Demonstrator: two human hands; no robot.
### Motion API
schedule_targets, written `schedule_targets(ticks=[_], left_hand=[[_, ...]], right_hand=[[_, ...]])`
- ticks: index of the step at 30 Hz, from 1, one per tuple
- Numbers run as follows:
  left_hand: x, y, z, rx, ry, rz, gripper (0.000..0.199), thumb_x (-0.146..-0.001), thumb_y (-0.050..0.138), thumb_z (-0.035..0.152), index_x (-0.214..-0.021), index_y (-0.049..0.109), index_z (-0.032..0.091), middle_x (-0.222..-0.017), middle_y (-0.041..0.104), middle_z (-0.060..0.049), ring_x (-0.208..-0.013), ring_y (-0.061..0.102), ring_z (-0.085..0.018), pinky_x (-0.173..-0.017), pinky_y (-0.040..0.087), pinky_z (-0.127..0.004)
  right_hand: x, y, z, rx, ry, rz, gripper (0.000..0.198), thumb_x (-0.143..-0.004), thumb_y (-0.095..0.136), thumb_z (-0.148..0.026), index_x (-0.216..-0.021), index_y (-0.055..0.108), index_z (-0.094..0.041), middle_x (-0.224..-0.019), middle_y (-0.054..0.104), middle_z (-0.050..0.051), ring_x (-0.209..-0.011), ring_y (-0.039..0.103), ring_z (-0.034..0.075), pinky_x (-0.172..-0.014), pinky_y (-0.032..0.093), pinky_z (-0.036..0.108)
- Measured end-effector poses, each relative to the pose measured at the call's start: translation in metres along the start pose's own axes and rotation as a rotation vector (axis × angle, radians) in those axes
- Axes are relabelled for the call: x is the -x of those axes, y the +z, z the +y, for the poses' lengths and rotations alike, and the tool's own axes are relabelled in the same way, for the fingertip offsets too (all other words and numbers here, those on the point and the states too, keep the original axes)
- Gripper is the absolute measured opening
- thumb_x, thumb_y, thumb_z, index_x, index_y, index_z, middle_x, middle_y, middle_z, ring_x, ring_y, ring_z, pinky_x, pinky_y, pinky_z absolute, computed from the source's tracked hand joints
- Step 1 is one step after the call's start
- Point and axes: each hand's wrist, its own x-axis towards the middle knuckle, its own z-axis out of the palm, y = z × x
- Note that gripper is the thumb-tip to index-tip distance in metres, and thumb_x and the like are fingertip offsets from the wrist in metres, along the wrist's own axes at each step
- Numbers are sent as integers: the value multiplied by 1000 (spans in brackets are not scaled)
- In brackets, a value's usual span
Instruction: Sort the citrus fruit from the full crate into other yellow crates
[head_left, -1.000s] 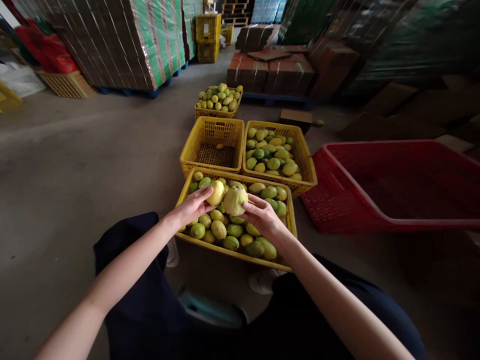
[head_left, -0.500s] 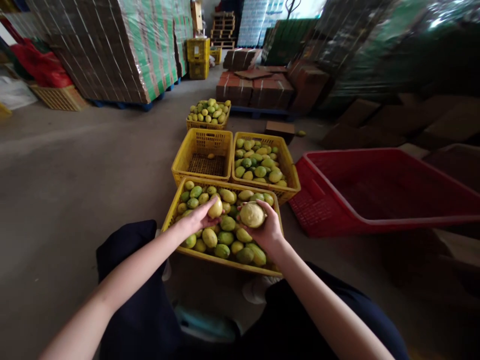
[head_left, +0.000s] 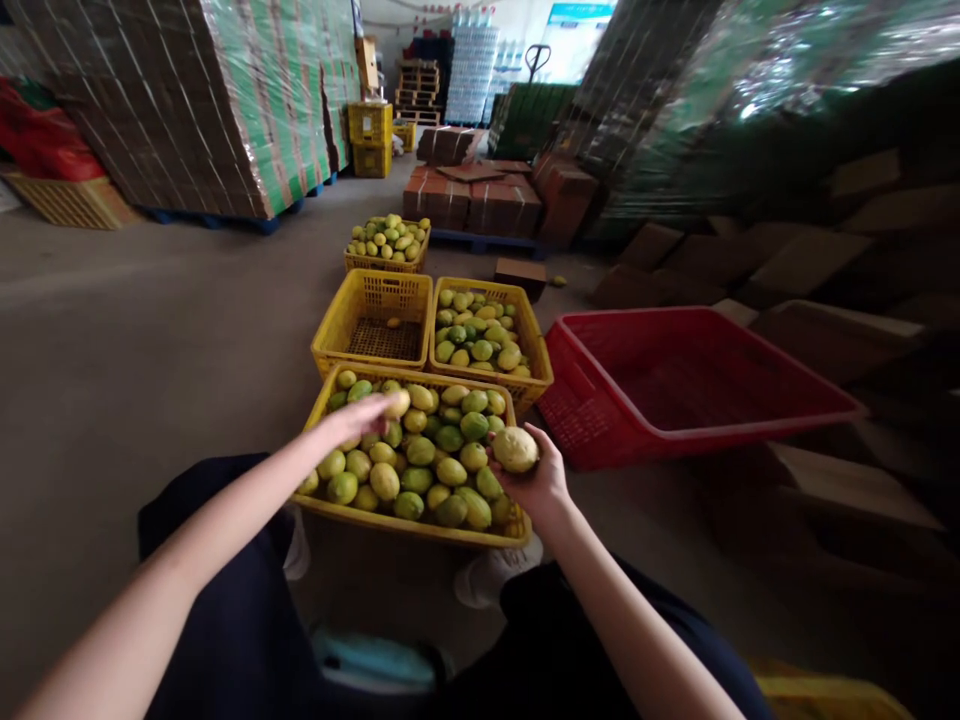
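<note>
My left hand [head_left: 364,416] is over the left back part of a yellow crate [head_left: 420,521] full of green and yellow lemons. It is smeared by motion, with its fingers closed at a yellow lemon [head_left: 397,404]. Palm up at the crate's right rim, my right hand [head_left: 546,478] is wrapped round a large, pale, bumpy lemon [head_left: 516,450]. The lemons in the crate lie loose below both hands.
Behind stand a yellow crate [head_left: 321,340] with one small fruit on its floor and another crate [head_left: 541,372] of lemons. A filled crate [head_left: 420,262] is farther back. At right is a red bin [head_left: 600,412] near cardboard pieces. Wrapped pallet stacks [head_left: 289,110] flank the floor.
The view has swung to the right. My right hand has moved rightward with the pale lemon, from above the lemons to the crate's right rim, so the hands are farther apart.
</note>
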Motion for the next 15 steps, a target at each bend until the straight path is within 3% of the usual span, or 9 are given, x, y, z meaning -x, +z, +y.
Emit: schedule_targets(ticks=[2,5,7,11,13,15], left_hand=[[-10,-25,26,267,87,232,40,-98,67,54,-104,68,14,-81,68,-3,-73,70,-14,-81,59,-29],[-15,-40,41,386,58,330,40,-95,70,48,-117,64,15,-100,72,-10,-80,74,-16,-88,58,-32],[-12,-31,37,301,18,227,33,-93,70,43,-112,67,16,-105,76,-13,-82,75,-19,-87,58,-33],[1,3,19,-80,57,-122,28,-91,69,44,-102,73,19,-103,80,-9,-80,76,-21,-83,56,-34],[10,10,13,-239,98,-196,24,-86,73,44,-96,76,22,-97,80,-5,-79,75,-22,-84,55,-34],[18,8,7,-442,156,-186,22,-82,77,44,-91,78,24,-95,80,-5,-85,75,-25,-88,54,-36]], right_hand=[[1,0,0,2,0,6,14,-93,52,-32,-95,61,-22,-66,72,6,-51,65,21,-38,45,25],[0,0,2,-3,3,11,15,-94,52,-33,-98,61,-22,-66,72,6,-52,66,21,-39,45,25],[-3,-1,4,-5,16,15,15,-93,53,-33,-99,61,-22,-67,72,6,-53,66,22,-40,46,25],[-11,-8,12,-1,61,29,15,-93,56,-32,-102,61,-22,-70,71,5,-58,68,22,-43,50,26],[-17,-13,17,14,77,38,15,-92,57,-32,-104,60,-22,-70,70,5,-60,68,22,-46,52,27],[-22,-18,21,35,97,53,17,-92,59,-31,-105,60,-21,-71,70,5,-62,69,23,-48,53,28]])
